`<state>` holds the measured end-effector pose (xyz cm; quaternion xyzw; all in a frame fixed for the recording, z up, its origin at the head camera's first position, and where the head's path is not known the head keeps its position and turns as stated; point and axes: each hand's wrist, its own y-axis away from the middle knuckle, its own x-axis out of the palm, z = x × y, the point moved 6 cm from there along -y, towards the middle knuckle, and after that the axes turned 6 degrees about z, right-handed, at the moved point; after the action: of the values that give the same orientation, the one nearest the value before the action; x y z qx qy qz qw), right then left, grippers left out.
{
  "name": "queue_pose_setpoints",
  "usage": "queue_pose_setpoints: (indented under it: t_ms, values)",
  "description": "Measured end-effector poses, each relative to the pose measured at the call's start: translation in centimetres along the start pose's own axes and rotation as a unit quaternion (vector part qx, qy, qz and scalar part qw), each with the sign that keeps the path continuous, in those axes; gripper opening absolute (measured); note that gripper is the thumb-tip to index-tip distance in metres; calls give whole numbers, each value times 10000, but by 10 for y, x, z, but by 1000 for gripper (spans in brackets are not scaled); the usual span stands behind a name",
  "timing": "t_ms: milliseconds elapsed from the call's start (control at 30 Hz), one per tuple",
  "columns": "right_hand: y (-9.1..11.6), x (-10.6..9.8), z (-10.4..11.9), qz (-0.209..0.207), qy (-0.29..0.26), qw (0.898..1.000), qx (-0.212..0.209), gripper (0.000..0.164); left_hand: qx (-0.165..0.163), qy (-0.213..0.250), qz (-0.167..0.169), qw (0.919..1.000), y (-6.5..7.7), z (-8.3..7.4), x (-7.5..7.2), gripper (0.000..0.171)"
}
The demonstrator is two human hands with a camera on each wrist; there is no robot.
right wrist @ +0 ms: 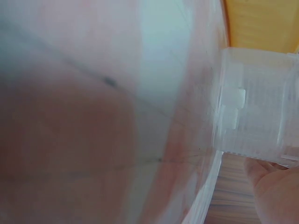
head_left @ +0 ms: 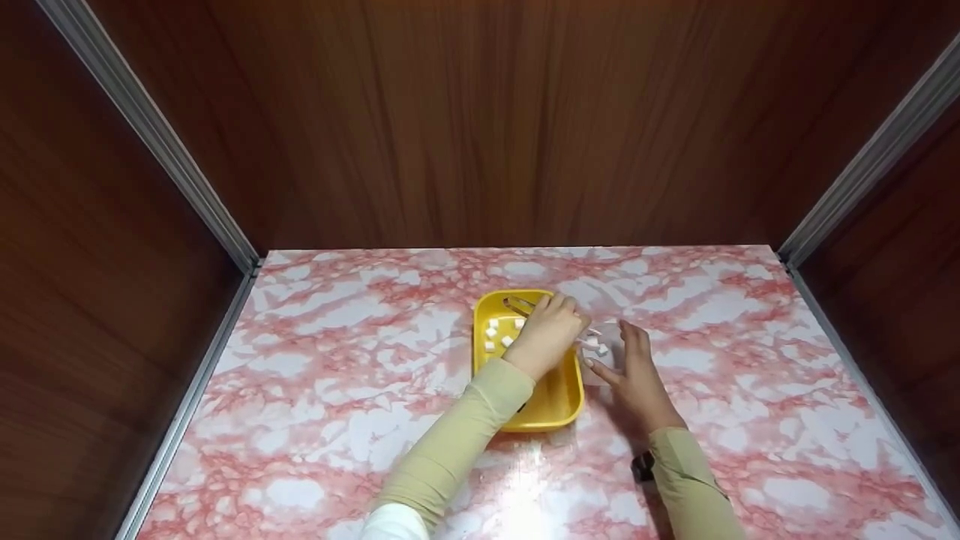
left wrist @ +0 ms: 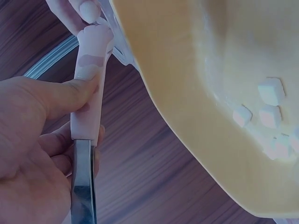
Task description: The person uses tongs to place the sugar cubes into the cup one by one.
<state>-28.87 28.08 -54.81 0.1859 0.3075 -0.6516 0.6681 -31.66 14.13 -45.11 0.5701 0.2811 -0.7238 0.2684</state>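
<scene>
My left hand (head_left: 551,330) reaches over the yellow tray (head_left: 546,429) and grips a pair of tongs (left wrist: 83,179). The tongs have metal arms and pale pink ends; the left thumb presses on the pink part in the left wrist view. White cubes (left wrist: 271,91) lie in the tray. Beside the tray's right side, my right hand (head_left: 637,371) holds a clear plastic container (right wrist: 259,105), fingers and thumb around it. A few white cubes (head_left: 602,349) show inside the container. The tongs' pink tips are at the container's mouth; whether they pinch a cube is unclear.
A red-and-white marbled tabletop (head_left: 337,390) lies under everything. Brown wood-grain panels (head_left: 480,127) with metal edge strips (head_left: 180,427) stand at the back and both sides. A small black object (head_left: 643,466) sits at the right wrist.
</scene>
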Motion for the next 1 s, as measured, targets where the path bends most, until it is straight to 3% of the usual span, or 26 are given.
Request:
queue_pose_setpoints:
  t_ms: [1000]
  values:
    - [-1,-1,0,-109,54,9999,-98,92,-2,180,7,9998,-1,-4,-1,25]
